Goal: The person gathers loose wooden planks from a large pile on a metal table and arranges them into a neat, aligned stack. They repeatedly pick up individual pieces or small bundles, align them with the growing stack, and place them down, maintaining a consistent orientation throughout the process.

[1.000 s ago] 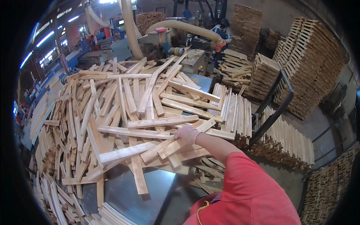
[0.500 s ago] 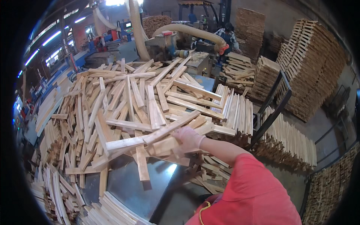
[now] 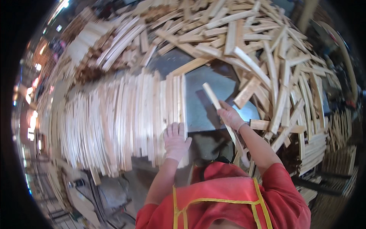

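Observation:
My left hand (image 3: 176,141), in a thin pale glove, lies flat with its fingers stretched over the right end of a long row of wooden strips (image 3: 129,114) standing side by side. To its right, my right hand (image 3: 230,116), gloved too, is closed around the middle of a single wooden strip (image 3: 212,96). That strip slants from upper left to lower right, apart from the row, over the edge of the metal table (image 3: 202,110). Its lower part runs beside my right forearm.
A loose heap of wooden strips (image 3: 274,68) covers the table's far and right side, some pieces jutting toward my right hand. More strips (image 3: 122,42) lie at the far left. Stacked wood (image 3: 316,150) and a dark metal bar (image 3: 322,184) stand at the right.
The view has swung left, bringing the row of strips and my left hand into sight. My right hand has come away from the heap and now holds one strip beside the row.

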`<state>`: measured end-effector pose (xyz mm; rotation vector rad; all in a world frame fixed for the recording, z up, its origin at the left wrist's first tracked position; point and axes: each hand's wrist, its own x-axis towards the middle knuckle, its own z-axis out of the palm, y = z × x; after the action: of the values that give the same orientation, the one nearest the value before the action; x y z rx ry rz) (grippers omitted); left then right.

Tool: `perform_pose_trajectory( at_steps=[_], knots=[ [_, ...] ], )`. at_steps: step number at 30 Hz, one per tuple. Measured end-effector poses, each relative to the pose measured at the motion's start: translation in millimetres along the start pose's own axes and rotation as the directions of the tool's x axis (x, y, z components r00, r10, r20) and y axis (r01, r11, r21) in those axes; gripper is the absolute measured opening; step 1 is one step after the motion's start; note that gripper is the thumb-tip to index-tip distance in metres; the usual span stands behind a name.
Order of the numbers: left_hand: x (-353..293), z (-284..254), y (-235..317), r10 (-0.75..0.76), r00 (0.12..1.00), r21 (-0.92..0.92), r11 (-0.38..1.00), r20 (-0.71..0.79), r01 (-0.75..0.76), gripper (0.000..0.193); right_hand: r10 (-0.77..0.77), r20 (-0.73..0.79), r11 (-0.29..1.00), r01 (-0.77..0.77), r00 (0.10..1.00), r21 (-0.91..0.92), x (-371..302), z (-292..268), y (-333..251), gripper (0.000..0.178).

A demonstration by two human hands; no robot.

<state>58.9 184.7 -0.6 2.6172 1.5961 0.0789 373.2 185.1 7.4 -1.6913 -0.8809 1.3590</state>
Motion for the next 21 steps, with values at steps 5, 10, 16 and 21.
perform_pose_trajectory(
  at_steps=[5, 10, 16, 21],
  knots=[
    [-19, -20, 4, -0.124, 0.991, -0.13, 0.983, 0.057, 0.13, 0.077, -0.123, -0.135, 0.965, 0.087, 0.983, -0.249, 101, 73, 12, 0.054],
    [-97, 0, -2, -0.445, 0.891, -0.258, 0.875, -0.097, 0.409, 0.079, -0.149, 0.296, 0.781, 0.296, 0.944, -0.55, 98, 114, -38, 0.054],
    [-198, 38, -40, -0.946, 0.314, -0.713, 0.278, -0.084, 0.643, 0.069, -0.018, 0.315, 0.986, 0.07, 0.949, -0.154, 64, 76, 38, 0.054],
    [-202, 86, -90, -0.646, 0.376, -0.651, -0.748, 0.665, -0.132, 0.048, -0.05, 0.329, 0.998, 0.063, 0.943, -0.03, 21, 120, 26, 0.068]
  ],
)
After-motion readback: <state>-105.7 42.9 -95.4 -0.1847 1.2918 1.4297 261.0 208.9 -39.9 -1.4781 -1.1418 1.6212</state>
